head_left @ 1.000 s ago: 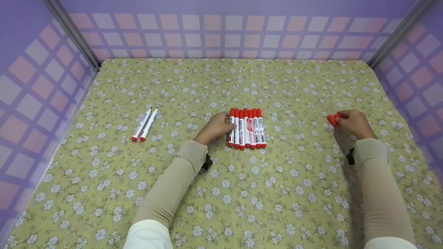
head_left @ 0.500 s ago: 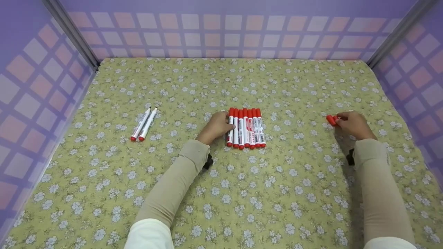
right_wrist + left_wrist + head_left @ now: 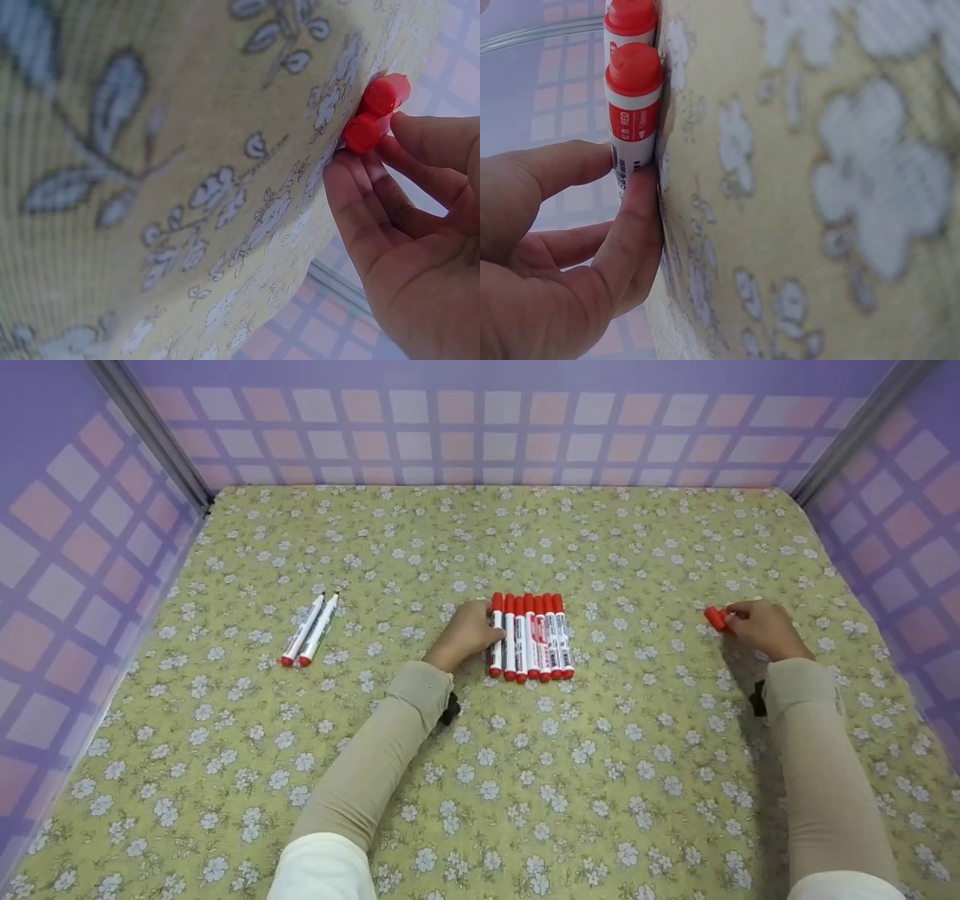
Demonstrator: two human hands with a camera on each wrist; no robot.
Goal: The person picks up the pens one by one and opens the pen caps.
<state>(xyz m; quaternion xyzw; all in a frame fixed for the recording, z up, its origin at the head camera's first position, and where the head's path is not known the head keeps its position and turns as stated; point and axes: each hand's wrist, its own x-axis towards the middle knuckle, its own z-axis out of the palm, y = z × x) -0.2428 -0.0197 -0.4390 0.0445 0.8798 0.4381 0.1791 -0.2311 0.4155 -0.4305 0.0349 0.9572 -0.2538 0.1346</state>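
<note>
A row of several capped red-and-white markers point(image 3: 531, 636) lies side by side on the cloth in the middle of the head view. At the row's left end my left hand point(image 3: 466, 634) holds the outermost marker point(image 3: 635, 112), thumb over its barrel and fingertips low along its side. Far to the right, two loose red marker caps point(image 3: 386, 93) lie side by side. My right hand point(image 3: 765, 626) pinches the nearer cap point(image 3: 363, 133) between thumb and fingers, and the other touches it. Fingers partly hide the pinched cap in the head view.
Two uncapped markers point(image 3: 311, 630) lie slanted on the left, tips pointing away from me. Floral cloth point(image 3: 525, 780) covers the table. Purple checked panels point(image 3: 480, 435) stand along the back and both sides, with grey posts at the back corners.
</note>
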